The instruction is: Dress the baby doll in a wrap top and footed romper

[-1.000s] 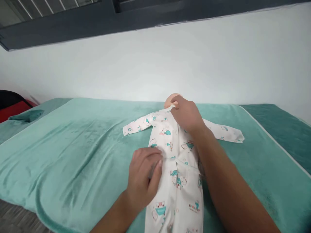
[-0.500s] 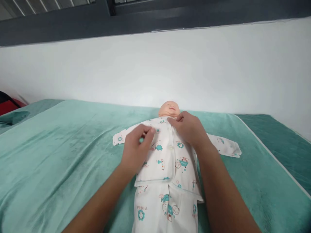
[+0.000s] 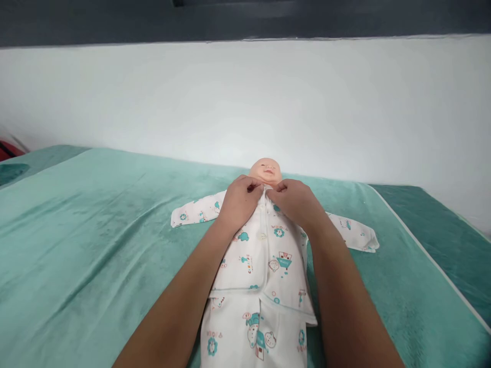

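A baby doll [image 3: 265,168] lies on its back, its head toward the wall. It wears a white printed jacket [image 3: 249,250] with long sleeves spread to both sides, and matching white trousers [image 3: 230,332]. At the collar, my left hand [image 3: 242,197] pinches the jacket's front edge just below the doll's chin. My right hand [image 3: 289,197] grips the other front edge beside it, a narrow gap between the fingertips. The two front edges meet down the middle of the chest. Any fastener at the neck is too small to make out.
A light green blanket [image 3: 115,230] covers the bed under the doll, with a darker green cover [image 3: 433,220] at the right. Behind runs a white wall [image 3: 245,102] below a dark grey frame [image 3: 245,20]. Something red [image 3: 9,150] shows at the far left.
My left hand has moved up and right from over the chest to the collar, closing on the jacket there. My right hand stays at the collar. The view has tilted slightly.
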A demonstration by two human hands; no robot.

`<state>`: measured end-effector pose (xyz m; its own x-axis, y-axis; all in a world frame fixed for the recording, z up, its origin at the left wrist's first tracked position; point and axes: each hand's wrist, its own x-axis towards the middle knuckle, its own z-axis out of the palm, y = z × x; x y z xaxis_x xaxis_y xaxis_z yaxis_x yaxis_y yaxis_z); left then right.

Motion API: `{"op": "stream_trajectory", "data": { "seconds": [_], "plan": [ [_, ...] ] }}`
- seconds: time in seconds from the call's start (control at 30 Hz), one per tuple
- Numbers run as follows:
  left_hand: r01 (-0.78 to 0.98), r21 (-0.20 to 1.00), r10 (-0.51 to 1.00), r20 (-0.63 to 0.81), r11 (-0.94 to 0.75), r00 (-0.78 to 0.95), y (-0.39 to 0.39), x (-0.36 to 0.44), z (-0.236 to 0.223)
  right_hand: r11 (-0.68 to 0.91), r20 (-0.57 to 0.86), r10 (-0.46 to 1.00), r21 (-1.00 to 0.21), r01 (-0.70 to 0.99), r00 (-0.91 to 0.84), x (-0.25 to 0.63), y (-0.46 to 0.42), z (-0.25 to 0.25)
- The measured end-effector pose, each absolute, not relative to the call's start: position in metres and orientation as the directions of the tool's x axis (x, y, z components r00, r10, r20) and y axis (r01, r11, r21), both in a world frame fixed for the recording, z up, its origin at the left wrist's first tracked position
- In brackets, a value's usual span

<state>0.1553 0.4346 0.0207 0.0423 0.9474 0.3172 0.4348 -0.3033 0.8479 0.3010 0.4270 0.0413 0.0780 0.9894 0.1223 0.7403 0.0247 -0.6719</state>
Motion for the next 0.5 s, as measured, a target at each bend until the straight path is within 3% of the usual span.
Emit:
{"op": "stream_trajectory", "data": {
  "seconds": [0.33, 0.5],
  "plan": [
    [0.382, 0.882, 0.959, 0.279, -0.277, 0.052, 0.4412, 0.1528, 0.0185, 0.017, 0.022, 1.0, -0.703, 0.711, -0.002, 0.3016, 0.4254, 0.042],
    [0.31, 0.915, 0.965, 0.26, -0.259, 0.04, 0.4394, 0.1508, 0.0173, -0.001, 0.046, 0.998, -0.746, 0.665, 0.053, 0.2989, 0.4295, 0.0401]
  ]
}}
